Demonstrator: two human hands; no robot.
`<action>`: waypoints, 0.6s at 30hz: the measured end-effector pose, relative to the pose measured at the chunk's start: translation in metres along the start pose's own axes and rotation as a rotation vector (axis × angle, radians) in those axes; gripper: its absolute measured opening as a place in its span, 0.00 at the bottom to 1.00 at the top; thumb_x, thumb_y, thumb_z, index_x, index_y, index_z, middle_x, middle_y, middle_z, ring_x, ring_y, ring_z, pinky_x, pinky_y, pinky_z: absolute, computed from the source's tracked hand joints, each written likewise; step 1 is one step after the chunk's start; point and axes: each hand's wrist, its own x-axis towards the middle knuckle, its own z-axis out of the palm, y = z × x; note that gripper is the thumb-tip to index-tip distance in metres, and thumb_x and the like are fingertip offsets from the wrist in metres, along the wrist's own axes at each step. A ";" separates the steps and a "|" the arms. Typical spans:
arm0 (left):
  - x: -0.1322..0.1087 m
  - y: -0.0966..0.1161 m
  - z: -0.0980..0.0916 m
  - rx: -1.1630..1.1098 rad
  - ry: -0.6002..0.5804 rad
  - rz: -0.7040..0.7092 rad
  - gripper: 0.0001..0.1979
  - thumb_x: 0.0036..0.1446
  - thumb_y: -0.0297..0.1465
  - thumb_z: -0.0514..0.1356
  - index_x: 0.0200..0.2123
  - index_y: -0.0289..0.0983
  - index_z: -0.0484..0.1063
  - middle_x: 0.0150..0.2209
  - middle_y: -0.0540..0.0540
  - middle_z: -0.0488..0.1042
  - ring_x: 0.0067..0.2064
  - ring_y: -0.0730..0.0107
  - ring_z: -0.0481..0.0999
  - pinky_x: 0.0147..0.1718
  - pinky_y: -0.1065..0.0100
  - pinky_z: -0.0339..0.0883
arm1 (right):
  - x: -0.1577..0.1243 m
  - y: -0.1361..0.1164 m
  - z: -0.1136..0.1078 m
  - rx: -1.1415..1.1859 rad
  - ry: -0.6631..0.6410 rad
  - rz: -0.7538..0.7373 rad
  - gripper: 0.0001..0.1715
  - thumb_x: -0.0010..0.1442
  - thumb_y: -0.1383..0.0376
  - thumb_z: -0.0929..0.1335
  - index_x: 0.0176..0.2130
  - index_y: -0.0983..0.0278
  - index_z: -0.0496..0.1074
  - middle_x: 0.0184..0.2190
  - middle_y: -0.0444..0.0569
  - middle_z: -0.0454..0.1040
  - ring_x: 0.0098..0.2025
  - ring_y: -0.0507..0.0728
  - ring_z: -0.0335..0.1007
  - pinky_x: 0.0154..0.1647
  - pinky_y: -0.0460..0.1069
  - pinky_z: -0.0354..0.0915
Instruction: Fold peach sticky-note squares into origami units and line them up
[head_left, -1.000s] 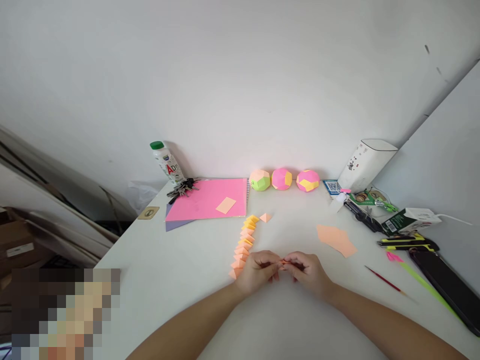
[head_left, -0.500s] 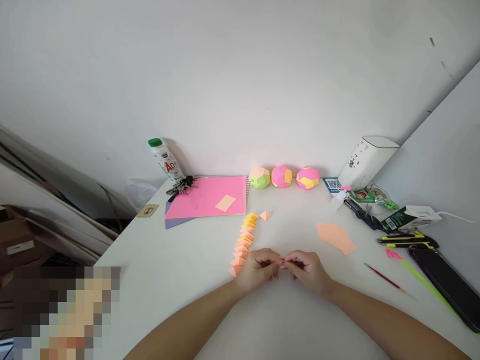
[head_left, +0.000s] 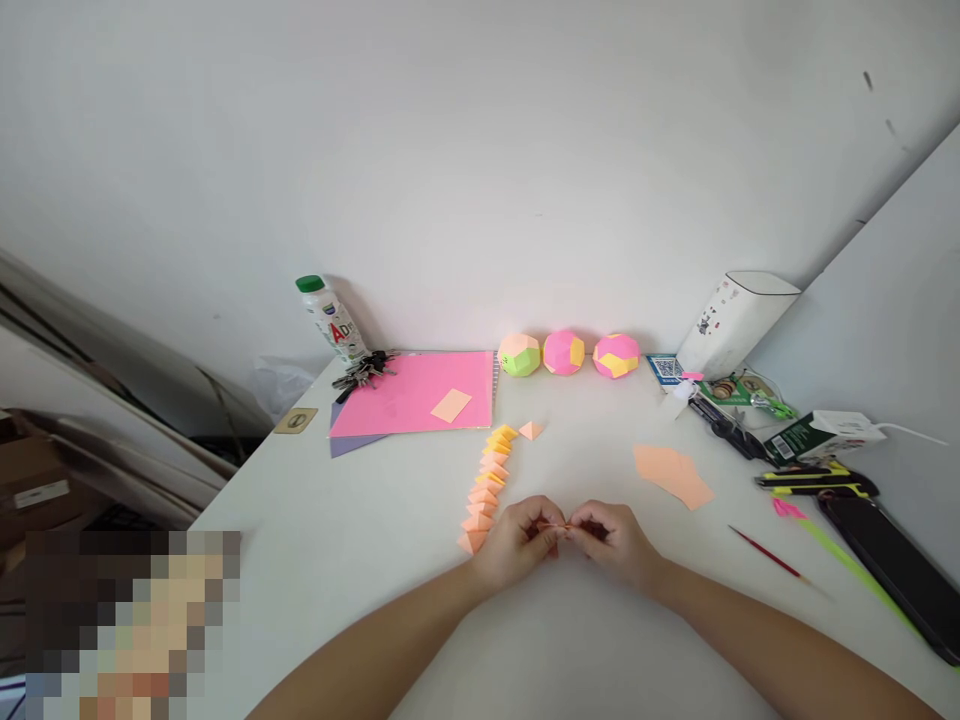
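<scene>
Pinched between the fingertips of both hands is a small piece of orange paper (head_left: 553, 527), mostly hidden by the fingers. My left hand (head_left: 517, 540) is closed on its left side, and my right hand (head_left: 616, 540) is closed at its right end; the fingertips nearly meet. Just left of my left hand runs a row of folded orange and yellow paper pieces (head_left: 487, 490), overlapping one another. One folded orange piece (head_left: 531, 430) lies apart at the row's far end. Flat orange paper sheets (head_left: 673, 475) lie fanned beyond my right hand.
Three many-sided paper balls (head_left: 563, 353) stand along the wall. A pink sheet (head_left: 412, 390) with keys (head_left: 364, 373) and an orange slip is at back left, beside a bottle (head_left: 330, 315). At right are a thin brush (head_left: 769, 553), a cutter (head_left: 817, 480) and a black case (head_left: 889, 570).
The fingers have shifted slightly around the paper, and more of its orange surface shows by my left fingers. Everything else on the table stays in place.
</scene>
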 end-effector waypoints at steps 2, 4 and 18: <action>0.000 0.000 0.000 -0.004 0.004 -0.001 0.11 0.57 0.38 0.58 0.31 0.36 0.66 0.24 0.50 0.69 0.25 0.74 0.70 0.23 0.72 0.60 | -0.001 0.003 0.000 0.013 -0.003 0.002 0.13 0.58 0.58 0.67 0.26 0.63 0.68 0.18 0.41 0.66 0.19 0.49 0.59 0.19 0.45 0.57; 0.000 0.001 0.001 -0.015 0.013 -0.010 0.12 0.56 0.39 0.59 0.29 0.36 0.66 0.24 0.50 0.69 0.25 0.74 0.70 0.22 0.73 0.60 | -0.002 0.004 0.000 0.027 0.004 0.000 0.15 0.58 0.57 0.67 0.25 0.63 0.67 0.17 0.41 0.66 0.19 0.50 0.59 0.19 0.45 0.57; 0.003 0.012 0.003 -0.100 0.201 -0.086 0.22 0.52 0.49 0.58 0.21 0.40 0.54 0.13 0.55 0.65 0.15 0.76 0.63 0.16 0.74 0.55 | -0.001 -0.003 -0.003 0.214 0.081 0.016 0.14 0.60 0.57 0.66 0.28 0.62 0.63 0.28 0.46 0.74 0.22 0.50 0.67 0.23 0.47 0.66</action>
